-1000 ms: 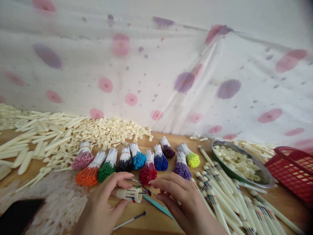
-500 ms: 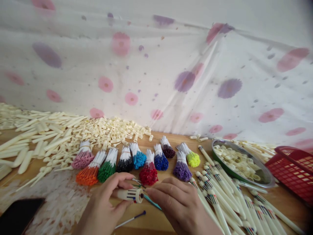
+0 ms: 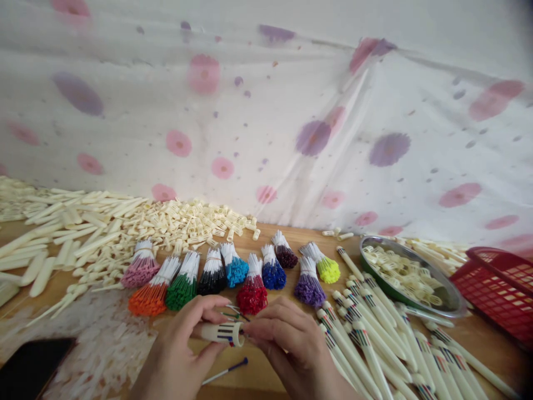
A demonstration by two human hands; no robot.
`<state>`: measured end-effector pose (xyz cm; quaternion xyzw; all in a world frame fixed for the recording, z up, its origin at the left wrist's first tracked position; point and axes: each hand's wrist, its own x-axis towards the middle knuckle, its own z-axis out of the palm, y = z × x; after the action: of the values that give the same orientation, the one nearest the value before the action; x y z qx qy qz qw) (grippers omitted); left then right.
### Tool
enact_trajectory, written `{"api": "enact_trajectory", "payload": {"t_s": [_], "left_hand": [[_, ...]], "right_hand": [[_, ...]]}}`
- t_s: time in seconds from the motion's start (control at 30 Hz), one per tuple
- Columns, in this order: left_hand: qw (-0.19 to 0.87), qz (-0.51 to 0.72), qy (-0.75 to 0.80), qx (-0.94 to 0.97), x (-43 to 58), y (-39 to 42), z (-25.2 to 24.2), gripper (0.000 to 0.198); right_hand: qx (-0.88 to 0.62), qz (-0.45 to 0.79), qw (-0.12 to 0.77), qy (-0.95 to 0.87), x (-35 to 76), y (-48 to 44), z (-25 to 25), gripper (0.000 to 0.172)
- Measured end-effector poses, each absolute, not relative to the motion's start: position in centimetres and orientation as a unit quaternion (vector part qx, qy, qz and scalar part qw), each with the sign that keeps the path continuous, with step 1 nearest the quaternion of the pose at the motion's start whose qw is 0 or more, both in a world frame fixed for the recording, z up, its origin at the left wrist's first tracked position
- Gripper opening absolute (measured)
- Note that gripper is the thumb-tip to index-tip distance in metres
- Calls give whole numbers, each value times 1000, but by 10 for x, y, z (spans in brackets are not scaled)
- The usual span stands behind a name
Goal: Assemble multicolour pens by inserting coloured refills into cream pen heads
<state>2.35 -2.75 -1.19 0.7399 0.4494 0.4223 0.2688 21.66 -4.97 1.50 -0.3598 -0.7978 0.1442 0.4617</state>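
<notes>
Barrel of cream, slotted plastic (image 3: 220, 333) sits toward seven o'clock in the head view, clamped in the grip of the left hand (image 3: 179, 341). The right hand (image 3: 289, 339) is at its open rim, three o'clock; whether that grip is clamped I cannot tell. At six o'clock, a thin white stick with a dark-blue tip (image 3: 227, 371) lies on the brown wooden surface (image 3: 256, 383).

Soft, dull, diffuse light; faint sheen on the sheet (image 3: 258, 125); edges stretched.

Around the pen barrel (image 3: 219, 333) in the left hand (image 3: 179, 347), a loose refill (image 3: 225, 371) lies on the table (image 3: 254, 383) at six o'clock, the phone (image 3: 35, 364) just under nine, refill bundles (image 3: 252, 291) from ten to two, heaped parts (image 3: 200, 219) behind them at eleven, the bowl (image 3: 456, 308) holding small parts (image 3: 403, 278) before three, pens (image 3: 389, 336) at three, basket (image 3: 499, 303) farther out.
</notes>
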Motion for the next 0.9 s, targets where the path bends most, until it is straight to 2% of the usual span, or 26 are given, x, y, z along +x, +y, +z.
{"api": "enact_trajectory", "payload": {"t_s": [0.2, 0.4, 0.7, 0.9], "left_hand": [[91, 404, 449, 792, 24, -33, -8, 44], [2, 399, 436, 807, 23, -38, -8, 44], [-53, 422, 384, 819, 24, -39, -5, 56], [-72, 423, 375, 822, 22, -38, -5, 57]], "right_hand": [[-412, 305, 535, -671, 204, -51, 2, 10], [-428, 437, 555, -563, 194, -52, -3, 10], [-393, 646, 502, -420, 192, -53, -8, 20], [-375, 709, 501, -326, 192, -59, -3, 17]]}}
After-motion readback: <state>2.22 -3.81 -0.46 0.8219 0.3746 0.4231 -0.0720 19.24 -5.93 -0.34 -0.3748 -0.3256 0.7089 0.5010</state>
